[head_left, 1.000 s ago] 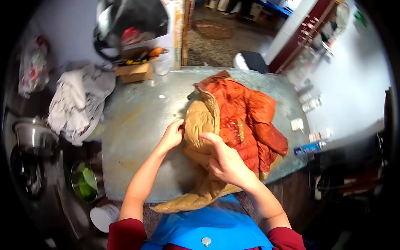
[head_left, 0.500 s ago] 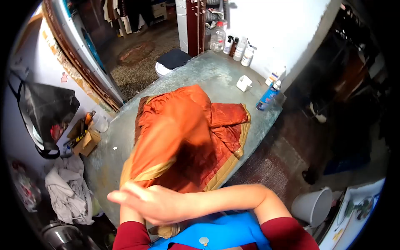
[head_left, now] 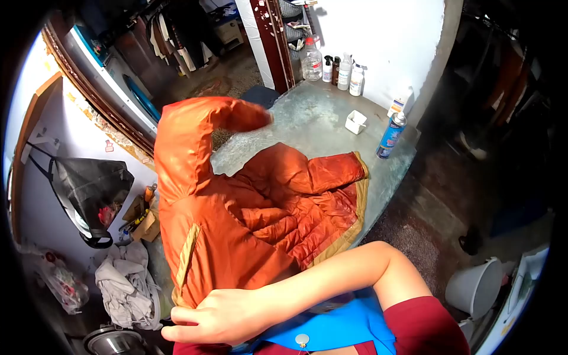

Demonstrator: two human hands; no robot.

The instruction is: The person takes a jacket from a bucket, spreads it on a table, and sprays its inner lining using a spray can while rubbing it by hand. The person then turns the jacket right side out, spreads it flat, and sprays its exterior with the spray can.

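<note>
"What was the right hand doing?"

"It lay palm down against the near edge of the orange jacket, fingers bent and pointing left. I couldn't tell whether they were clenched on the fabric or only resting there."

"And the left hand?"

"Out of sight, so I couldn't tell what it held."

"What was closest to the grip?"

"The jacket itself. It spread from the hand away over the table, a tan strip running up just beyond the knuckles. Farther up, one puffy sleeve stood raised, its end bent over to the right and blurred. The other sleeve lay flat, beyond and to the right of the hand. A blue apron showed just to the right of the grip, below the forearm."

"What about to the left of it?"

"A rumpled heap of pale cloth, then a cardboard box a little farther out, and past that a black bag against the wall."

"And farthest off?"

"Well beyond the grip, to its right, a blue spray can stood upright near a small white container. Past them, bottles lined the wall, and through the doorway hung some garments."
</note>
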